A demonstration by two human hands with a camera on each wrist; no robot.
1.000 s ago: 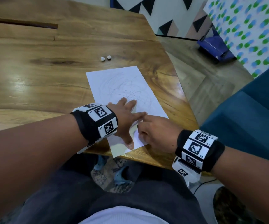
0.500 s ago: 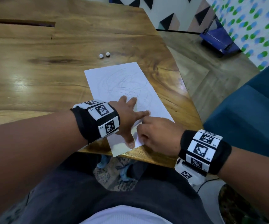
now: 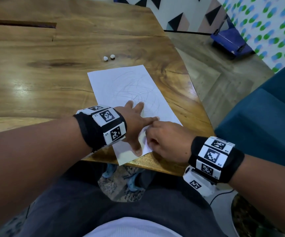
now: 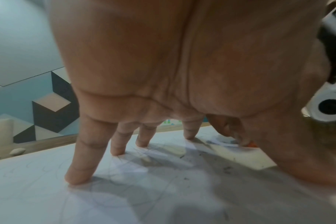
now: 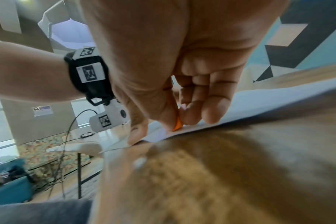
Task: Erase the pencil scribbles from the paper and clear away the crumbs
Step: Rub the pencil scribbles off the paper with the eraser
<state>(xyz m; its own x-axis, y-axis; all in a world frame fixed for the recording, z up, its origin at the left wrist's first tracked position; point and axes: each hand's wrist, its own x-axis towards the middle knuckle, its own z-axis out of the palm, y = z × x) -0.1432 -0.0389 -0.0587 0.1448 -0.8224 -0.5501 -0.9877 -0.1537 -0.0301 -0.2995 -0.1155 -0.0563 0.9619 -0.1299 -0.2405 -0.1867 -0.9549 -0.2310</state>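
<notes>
the pencil scribbles (image 3: pixel 136 89) lie mid-sheet on the paper (image 3: pixel 114 77), up the sheet's long axis, away from the person, and ahead of the orange eraser (image 5: pixel 177 126). the right hand (image 3: pixel 168 142) pinches that eraser at the sheet's near end, so it is the nearer one for rubbing. the left hand (image 3: pixel 135 124) presses the paper to the worktop (image 3: pixel 35 74) with straight, spread fingers (image 4: pixel 81 171). dark crumbs (image 4: pixel 226 169) lie beside them.

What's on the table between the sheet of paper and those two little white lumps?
Nothing: bare wood separates the paper from the white lumps, as the head view shows.
</notes>
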